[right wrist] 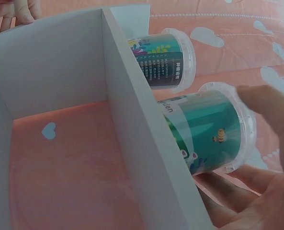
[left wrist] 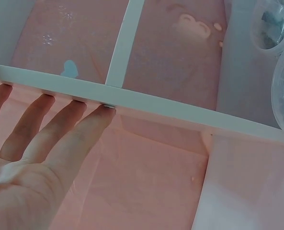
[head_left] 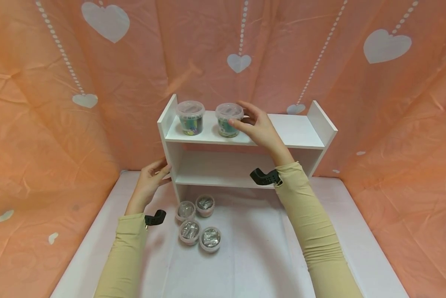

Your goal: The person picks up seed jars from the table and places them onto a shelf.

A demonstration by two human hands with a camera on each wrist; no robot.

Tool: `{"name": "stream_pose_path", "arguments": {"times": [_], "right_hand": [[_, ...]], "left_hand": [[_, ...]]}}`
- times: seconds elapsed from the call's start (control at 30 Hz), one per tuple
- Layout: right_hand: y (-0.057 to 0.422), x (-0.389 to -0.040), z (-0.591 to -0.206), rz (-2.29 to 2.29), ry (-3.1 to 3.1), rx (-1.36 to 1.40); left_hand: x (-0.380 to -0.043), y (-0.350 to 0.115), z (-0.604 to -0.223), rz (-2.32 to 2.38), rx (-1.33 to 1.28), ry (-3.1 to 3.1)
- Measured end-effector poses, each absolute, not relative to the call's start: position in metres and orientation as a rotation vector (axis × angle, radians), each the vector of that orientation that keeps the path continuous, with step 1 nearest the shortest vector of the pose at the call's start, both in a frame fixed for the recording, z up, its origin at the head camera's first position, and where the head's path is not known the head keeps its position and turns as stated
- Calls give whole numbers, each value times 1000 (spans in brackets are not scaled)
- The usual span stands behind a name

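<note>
On the top board of a white shelf unit (head_left: 245, 142) stand two clear-lidded plastic tubs with colourful labels. My right hand (head_left: 260, 129) holds the right tub (head_left: 228, 124), thumb at the front and fingers around its right side. In the right wrist view, this tub (right wrist: 209, 134) shows a green label with a small bee. The left tub (head_left: 191, 122) stands apart from it, near the shelf's left end. Fingertips of my left hand (head_left: 150, 182) touch the outside of the left side panel. The left wrist view shows these fingers (left wrist: 74, 139) extended along the panel's edge.
Several small lidded tubs with silvery packets inside, including one front tub (head_left: 210, 239), sit on the white table (head_left: 252, 256) before the shelf's left side. The shelf has a lower board (head_left: 215, 165). Orange cloth (head_left: 204, 49) with white hearts surrounds the table.
</note>
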State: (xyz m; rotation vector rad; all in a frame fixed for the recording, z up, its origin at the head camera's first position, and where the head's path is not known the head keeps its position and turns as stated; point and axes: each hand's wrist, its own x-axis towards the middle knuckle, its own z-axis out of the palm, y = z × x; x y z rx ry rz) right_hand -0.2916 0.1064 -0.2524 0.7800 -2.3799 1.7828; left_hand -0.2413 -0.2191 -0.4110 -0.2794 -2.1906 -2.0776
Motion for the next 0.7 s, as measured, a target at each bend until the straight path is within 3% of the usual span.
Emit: {"name": "stream_pose_path", "arguments": {"times": [0.7], "right_hand": [[120, -283, -251, 1918, -2185, 819]], "left_hand": [[-240, -218, -410, -2079, -285, -2184]]}}
